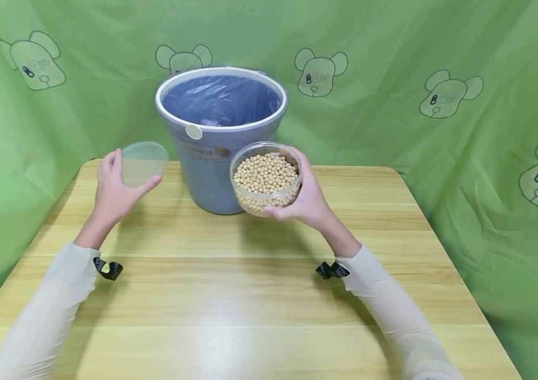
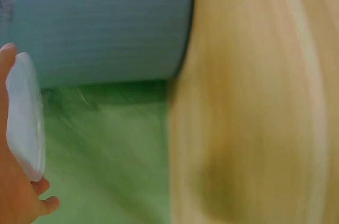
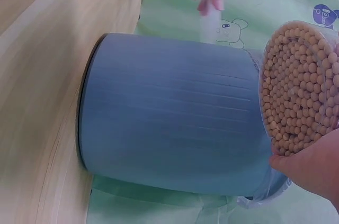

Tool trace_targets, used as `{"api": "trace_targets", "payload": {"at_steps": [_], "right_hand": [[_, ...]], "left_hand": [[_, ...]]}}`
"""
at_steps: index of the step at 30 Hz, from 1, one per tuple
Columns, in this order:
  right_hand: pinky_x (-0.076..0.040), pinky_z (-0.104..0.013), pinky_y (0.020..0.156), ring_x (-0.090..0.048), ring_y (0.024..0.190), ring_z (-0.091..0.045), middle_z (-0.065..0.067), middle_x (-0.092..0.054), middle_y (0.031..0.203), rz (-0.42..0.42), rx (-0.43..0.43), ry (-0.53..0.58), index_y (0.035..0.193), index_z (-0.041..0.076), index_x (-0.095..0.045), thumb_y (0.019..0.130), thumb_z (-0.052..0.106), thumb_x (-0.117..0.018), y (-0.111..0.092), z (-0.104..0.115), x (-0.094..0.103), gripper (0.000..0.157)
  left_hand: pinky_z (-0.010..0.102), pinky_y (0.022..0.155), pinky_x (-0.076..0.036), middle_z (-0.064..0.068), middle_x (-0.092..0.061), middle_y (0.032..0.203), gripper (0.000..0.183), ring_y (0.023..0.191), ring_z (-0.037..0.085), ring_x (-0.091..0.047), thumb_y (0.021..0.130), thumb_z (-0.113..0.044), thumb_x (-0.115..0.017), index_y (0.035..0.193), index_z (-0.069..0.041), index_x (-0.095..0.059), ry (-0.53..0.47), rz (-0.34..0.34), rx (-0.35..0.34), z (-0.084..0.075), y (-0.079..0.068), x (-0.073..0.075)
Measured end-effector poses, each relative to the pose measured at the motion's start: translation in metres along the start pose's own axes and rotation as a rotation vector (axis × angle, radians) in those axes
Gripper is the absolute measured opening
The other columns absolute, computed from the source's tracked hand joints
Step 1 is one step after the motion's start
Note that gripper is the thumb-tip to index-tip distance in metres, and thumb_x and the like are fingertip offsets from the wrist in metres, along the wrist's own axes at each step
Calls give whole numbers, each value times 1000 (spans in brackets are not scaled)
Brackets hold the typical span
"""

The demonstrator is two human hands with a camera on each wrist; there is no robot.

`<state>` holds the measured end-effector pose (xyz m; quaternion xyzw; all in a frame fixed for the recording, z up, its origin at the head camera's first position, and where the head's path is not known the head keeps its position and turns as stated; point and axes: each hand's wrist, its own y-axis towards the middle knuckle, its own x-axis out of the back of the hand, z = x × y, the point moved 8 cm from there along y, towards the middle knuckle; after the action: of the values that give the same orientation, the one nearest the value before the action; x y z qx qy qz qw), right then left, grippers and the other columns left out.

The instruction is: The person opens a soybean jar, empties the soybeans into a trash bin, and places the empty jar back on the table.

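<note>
My left hand [image 1: 114, 187] grips a round translucent lid [image 1: 145, 161] by its edge, to the left of a bucket. In the left wrist view the same lid [image 2: 25, 118] is seen nearly edge-on against the fingers. My right hand [image 1: 309, 192] holds a clear round tub [image 1: 265, 198] of small beige balls [image 1: 266, 174] from its right side, lifted above the table. The tub is uncovered and tilted, in front of the right part of the blue-grey bucket [image 1: 211, 179]. Its white rim is lined with a bluish plastic bag [image 1: 221, 97].
The bucket stands near the back of the wooden table [image 1: 211, 295]. A green curtain [image 1: 368, 31] printed with bear heads hangs behind the table and on both sides. Each wrist wears a small black camera, as with the left one [image 1: 108, 268].
</note>
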<state>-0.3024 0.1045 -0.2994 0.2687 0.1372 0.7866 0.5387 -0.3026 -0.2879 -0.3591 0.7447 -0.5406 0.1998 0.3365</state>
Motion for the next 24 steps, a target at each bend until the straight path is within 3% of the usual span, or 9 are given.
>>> {"api": "trace_targets", "payload": {"at_steps": [9,15,24], "right_hand": [[-35,-42,121,-45,138,-25,-15,-43,152,14,-17,-26,154,8,-32,52,9,-93,-2,1,4,119],[-35,-41,122,-46,137,-25,-15,-45,150,15,-14,-31,154,7,-32,53,7,-93,-1,0,6,119],[-36,-42,121,-46,137,-27,-17,-46,149,19,-11,-37,153,4,-33,53,8,-94,-4,-6,7,117]], "left_hand": [[75,116,-17,30,0,168,130,154,52,-4,81,-68,-73,161,1,2,146,234,35,39,3,-27],[75,116,-17,35,-2,166,130,152,54,-8,82,-69,-71,160,5,1,200,297,21,54,6,-41],[73,118,-17,41,-7,162,128,147,59,-15,84,-69,-68,157,13,-2,281,396,-29,62,1,-60]]}}
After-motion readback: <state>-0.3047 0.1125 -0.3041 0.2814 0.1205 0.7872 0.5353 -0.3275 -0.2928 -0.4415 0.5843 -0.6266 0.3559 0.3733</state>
